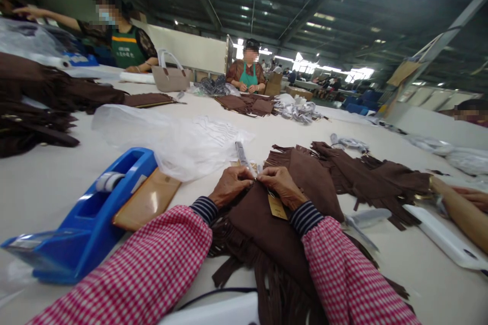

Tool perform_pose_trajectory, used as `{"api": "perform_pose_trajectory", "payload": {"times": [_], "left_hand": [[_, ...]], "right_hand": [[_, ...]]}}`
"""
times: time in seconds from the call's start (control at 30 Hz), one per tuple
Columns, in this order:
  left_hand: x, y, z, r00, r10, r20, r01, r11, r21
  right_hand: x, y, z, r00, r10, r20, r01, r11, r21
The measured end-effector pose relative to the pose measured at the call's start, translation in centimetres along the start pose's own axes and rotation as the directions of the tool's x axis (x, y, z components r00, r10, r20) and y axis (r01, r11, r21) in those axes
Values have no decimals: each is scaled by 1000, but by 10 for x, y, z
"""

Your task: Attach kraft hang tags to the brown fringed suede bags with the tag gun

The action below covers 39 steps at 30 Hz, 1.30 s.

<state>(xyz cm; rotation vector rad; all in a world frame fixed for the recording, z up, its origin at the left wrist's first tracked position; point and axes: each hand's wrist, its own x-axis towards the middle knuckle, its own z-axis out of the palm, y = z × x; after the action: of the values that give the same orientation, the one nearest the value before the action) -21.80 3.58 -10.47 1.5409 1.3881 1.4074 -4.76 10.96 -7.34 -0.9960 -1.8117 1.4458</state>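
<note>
A dark brown fringed bag (267, 228) lies on the white table in front of me. At its upper edge my left hand (232, 184) and my right hand (280, 185) meet, fingertips pinched close together. Whatever sits between the fingers is too small to make out. A tan hang tag (277, 206) dangles below my right hand against the brown material. Just beyond my fingers is a strap in clear wrap (243, 156). Left of my left hand, an amber phone case or phone (148, 200) leans beside a blue tape dispenser (95, 213).
A translucent plastic bag (168, 137) spreads over the table. More brown fringed pieces lie at left (38, 91) and right (373, 177). A co-worker's arm (463, 213) reaches in from the right, near a white device (444, 236). Two people in green aprons stand across the table.
</note>
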Motion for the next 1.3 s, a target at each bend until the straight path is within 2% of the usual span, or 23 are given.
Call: {"api": "perform_pose_trajectory", "payload": {"times": [0.13,0.27,0.37,0.5,0.7,0.9,1.1,1.3], "left_hand": [[-1,1,0,999,-40,-24,40,999,5],[1,1,2,990,-128,-51,128,992,-14],[3,0,1,978,-204,-34,202,978,-58],[4,3,1,966,-257,-20,254,963,-95],[0,10,5,938,-343,-46,321,913,-251],[1,8,8,932,-356,-65,315,887,-339],[0,9,8,937,-347,-41,305,871,-384],[0,7,7,935,-352,-44,307,865,-397]], "right_hand": [[-2,-2,-2,998,-53,14,54,994,-93],[-3,-4,-3,992,-120,41,125,978,-164],[-3,-3,-4,985,-157,70,167,968,-187],[0,1,-5,983,-175,53,182,960,-214],[1,2,-4,972,-229,59,237,939,-251],[-2,-4,-2,934,-351,71,351,854,-384],[-4,-6,-1,933,-361,17,335,847,-413],[-5,-3,0,864,-485,136,478,706,-523]]}}
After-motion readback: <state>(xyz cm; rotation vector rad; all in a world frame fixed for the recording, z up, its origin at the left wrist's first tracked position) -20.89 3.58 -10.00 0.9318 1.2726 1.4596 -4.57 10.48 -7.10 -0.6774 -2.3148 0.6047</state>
